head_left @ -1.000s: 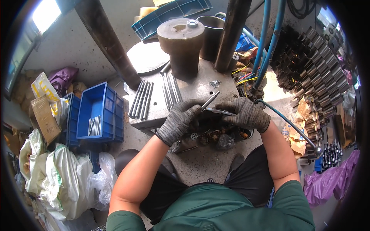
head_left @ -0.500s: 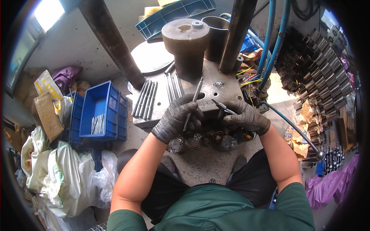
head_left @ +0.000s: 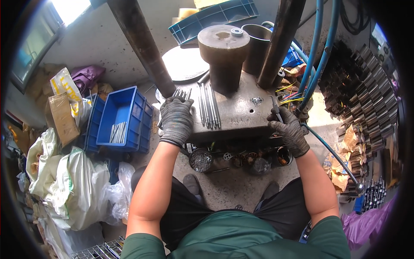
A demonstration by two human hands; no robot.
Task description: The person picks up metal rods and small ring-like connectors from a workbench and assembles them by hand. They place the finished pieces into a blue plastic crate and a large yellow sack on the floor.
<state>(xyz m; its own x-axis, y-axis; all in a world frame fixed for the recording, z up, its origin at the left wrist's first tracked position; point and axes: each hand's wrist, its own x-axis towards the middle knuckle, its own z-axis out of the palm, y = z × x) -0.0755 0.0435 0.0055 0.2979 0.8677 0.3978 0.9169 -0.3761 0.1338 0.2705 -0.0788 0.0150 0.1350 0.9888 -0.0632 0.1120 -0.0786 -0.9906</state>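
Observation:
My left hand (head_left: 177, 118), in a grey work glove, lies over the left row of metal rods (head_left: 183, 93) on the steel press table (head_left: 243, 120). Its fingers curl over the rods, whose tips show beyond them; how many it grips is hidden. Just right of it is a second row of slim metal rods (head_left: 208, 107), side by side. My gloved right hand (head_left: 290, 131) is at the table's right edge, closed around a slim tool with a dark tip (head_left: 277, 113). Several small metal rings (head_left: 256, 102) lie on the table between the hands.
A thick steel post (head_left: 224, 56) bears a small bearing (head_left: 236, 32). Dark columns (head_left: 144, 47) flank it. Blue crates (head_left: 133, 114) stand left, one with rods. Metal cylinders (head_left: 366, 86) are stacked right, beside blue hoses (head_left: 319, 52) and a ball-ended lever (head_left: 359, 187). Containers (head_left: 201, 160) sit below the table.
My left hand has moved forward and left onto the left row of rods; the rod it held up is no longer seen apart. My right hand has moved right with the slim tool.

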